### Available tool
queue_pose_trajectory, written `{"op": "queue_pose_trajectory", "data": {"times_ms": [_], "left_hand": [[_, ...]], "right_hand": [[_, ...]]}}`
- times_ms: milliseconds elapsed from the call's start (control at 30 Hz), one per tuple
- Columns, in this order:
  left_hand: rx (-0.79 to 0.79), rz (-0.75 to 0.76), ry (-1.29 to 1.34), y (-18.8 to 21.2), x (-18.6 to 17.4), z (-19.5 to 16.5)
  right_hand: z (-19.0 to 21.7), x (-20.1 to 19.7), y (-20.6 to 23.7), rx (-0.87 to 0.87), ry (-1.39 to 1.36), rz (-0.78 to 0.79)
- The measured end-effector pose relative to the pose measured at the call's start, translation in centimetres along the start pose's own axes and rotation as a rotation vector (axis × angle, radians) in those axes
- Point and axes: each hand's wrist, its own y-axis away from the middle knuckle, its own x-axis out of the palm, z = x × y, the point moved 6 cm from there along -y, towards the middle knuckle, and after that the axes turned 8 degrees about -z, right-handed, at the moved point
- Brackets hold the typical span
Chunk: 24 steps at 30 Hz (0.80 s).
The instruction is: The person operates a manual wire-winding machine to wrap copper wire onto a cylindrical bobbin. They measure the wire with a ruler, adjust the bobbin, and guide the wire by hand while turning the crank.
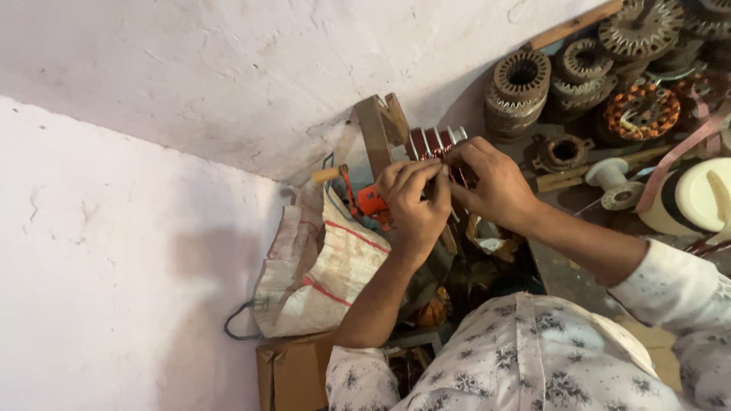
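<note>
My left hand [415,199] and my right hand [495,183] meet in front of a small winding machine with a dark red coil former [432,141] on its spindle. Both hands pinch at something small by the former's lower edge; what they hold is hidden by the fingers. An orange part of the machine [371,202] and a crank with a tan wooden handle [327,175] show just left of my left hand. A wooden bracket [378,129] rises behind the former.
Stacks of round slotted metal stator cores [520,84] fill the upper right, one wound with copper wire [642,111]. A white spool [613,176] and a cream drum [704,196] lie right. A woven sack [324,266] and cardboard box [293,373] sit below the machine, against white walls.
</note>
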Motion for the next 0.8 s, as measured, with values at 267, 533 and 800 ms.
{"op": "queue_pose_trajectory", "data": {"times_ms": [267, 533, 800], "left_hand": [[-0.174, -0.017, 0.105, 0.6, 0.0, 1.5], [-0.330, -0.131, 0.538, 5.9, 2.4, 3.6], [0.033, -0.314, 0.204, 3.0, -3.1, 6.2]], "right_hand": [[-2.2, 0.5, 0.9, 0.071, -0.047, -0.102], [-6.9, 3.7, 0.5, 0.879, -0.497, 0.101], [-0.8, 3.2, -2.5, -0.023, 0.363, 0.265]]}}
